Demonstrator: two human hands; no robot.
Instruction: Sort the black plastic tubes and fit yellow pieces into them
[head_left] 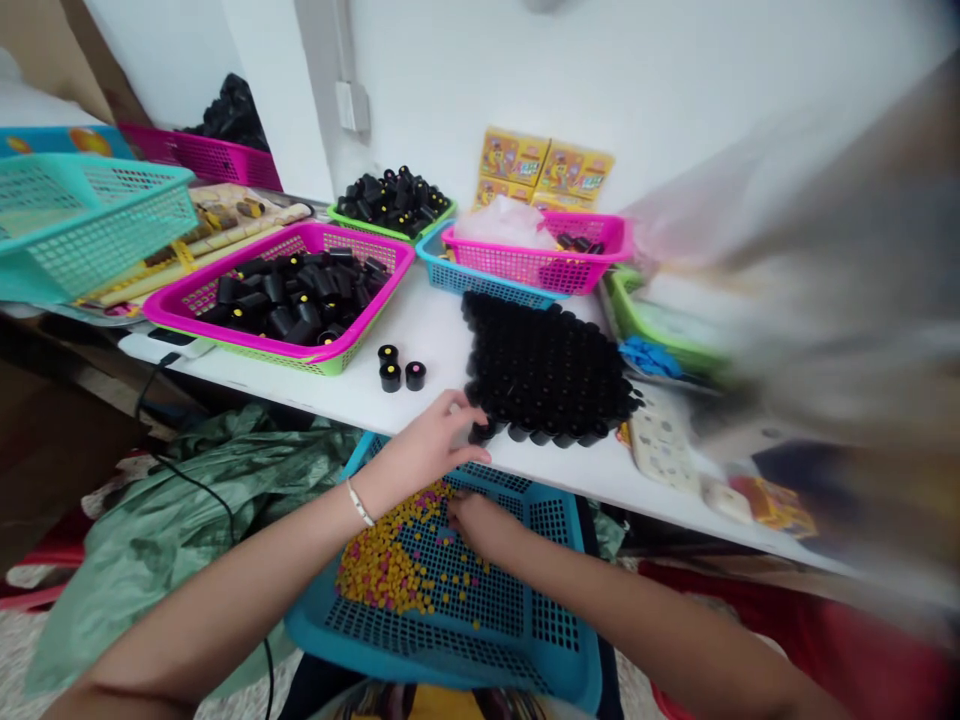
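Observation:
My left hand, a white band on its wrist, reaches to the table's front edge. Its thumb and fingers close around a black plastic cylinder at the near left corner of a tightly packed block of black cylinders. Lower down, my right hand dips into a blue basket, fingers curled and pointing down beside small yellow and pink pellets. Its fingertips are partly hidden, so what they pinch cannot be made out. Three black cylinders with yellow or pink centres stand apart on the table.
A pink basket of loose black cylinders sits on the white table at left. Behind are a green basket and another pink basket stacked on blue. A teal basket stands far left. Blurred translucent plastic fills the right.

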